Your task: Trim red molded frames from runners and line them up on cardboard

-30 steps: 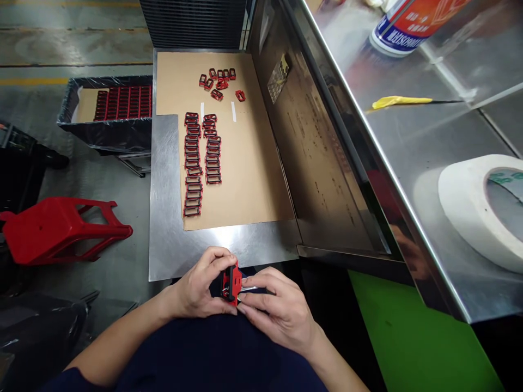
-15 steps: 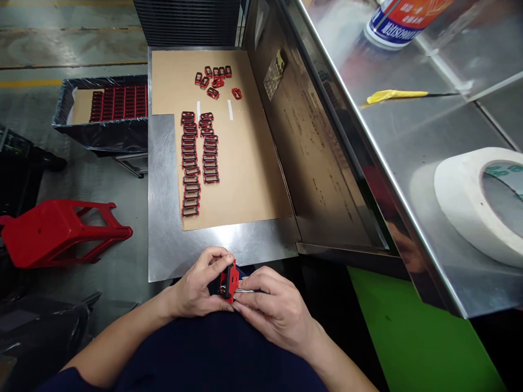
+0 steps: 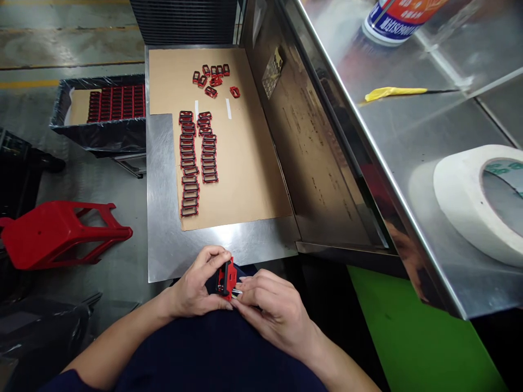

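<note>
Between thumb and fingers, my left hand [image 3: 202,286] grips a red and black plastic frame [image 3: 227,279], tilted up on its edge in front of my body. My right hand [image 3: 273,307] is closed around a thin silvery metal piece [image 3: 236,292], whose end meets the lower right side of the frame; most of it is hidden by the fingers, so its kind does not show. Beyond the hands, two columns of similar red and black frames [image 3: 189,187] lie on a cardboard sheet [image 3: 249,179]. Several more loose frames [image 3: 211,91] are scattered at the far end.
A black-lined bin [image 3: 98,133] with rows of frames stands left of the metal table [image 3: 161,218]. Below it is a red stool [image 3: 53,234]. On the raised steel shelf at right are a tape roll [image 3: 457,201], a yellow-handled tool [image 3: 394,93] and a can [image 3: 394,22].
The frame has turned slightly and shifted a little to the left in my left hand. My right fingers have closed further over the metal piece, so less of it shows.
</note>
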Tool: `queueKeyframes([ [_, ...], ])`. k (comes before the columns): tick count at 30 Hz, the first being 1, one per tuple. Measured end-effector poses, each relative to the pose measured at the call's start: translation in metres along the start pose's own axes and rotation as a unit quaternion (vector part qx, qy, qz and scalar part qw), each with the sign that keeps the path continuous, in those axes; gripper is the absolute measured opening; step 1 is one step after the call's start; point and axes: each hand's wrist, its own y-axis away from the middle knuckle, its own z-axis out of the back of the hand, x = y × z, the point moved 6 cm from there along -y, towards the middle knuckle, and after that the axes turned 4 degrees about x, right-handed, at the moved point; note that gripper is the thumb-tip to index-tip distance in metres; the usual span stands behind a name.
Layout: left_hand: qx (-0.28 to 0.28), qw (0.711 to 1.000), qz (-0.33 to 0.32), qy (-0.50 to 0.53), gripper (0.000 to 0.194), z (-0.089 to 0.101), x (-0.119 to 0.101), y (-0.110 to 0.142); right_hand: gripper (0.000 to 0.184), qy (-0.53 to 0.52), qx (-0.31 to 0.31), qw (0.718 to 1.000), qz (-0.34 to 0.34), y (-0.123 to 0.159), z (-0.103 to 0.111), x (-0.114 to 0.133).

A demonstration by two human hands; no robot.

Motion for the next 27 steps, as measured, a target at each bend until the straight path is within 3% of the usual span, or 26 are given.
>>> queueKeyframes([
  [6,-0.03,0.999,0.033,0.006,0.089,0.0,0.007,0.002,0.01,-0.047,-0.089,0.993,-0.054,0.014,0.005,-0.017],
  [10,-0.037,0.998,0.045,0.007,0.088,0.0,0.009,0.004,0.01,-0.047,-0.103,0.988,-0.106,0.027,0.008,-0.039],
  [12,-0.039,0.998,0.045,0.006,0.088,-0.001,0.009,0.006,0.011,-0.031,-0.106,0.983,-0.147,0.036,0.007,-0.061],
  [15,-0.048,0.998,0.044,0.001,0.09,-0.002,0.013,0.006,0.021,0.034,-0.142,0.965,-0.22,0.054,0.002,-0.115],
  [18,-0.081,0.991,0.084,-0.069,0.084,0.001,0.036,-0.009,0.032,0.12,-0.208,0.938,-0.248,0.071,-0.006,-0.174],
  [20,-0.1,0.969,0.142,-0.173,0.073,0.007,0.065,-0.032,0.036,0.159,-0.238,0.927,-0.241,0.079,-0.014,-0.207],
  [22,-0.104,0.925,0.216,-0.296,0.064,0.017,0.101,-0.061,0.038,0.191,-0.261,0.919,-0.225,0.084,-0.021,-0.231],
  [25,-0.111,0.84,0.33,-0.416,0.06,0.036,0.153,-0.1,0.038,0.223,-0.286,0.911,-0.198,0.09,-0.029,-0.25],
  [27,-0.127,0.801,0.382,-0.443,0.059,0.046,0.177,-0.115,0.035,0.236,-0.29,0.91,-0.181,0.093,-0.03,-0.255],
])
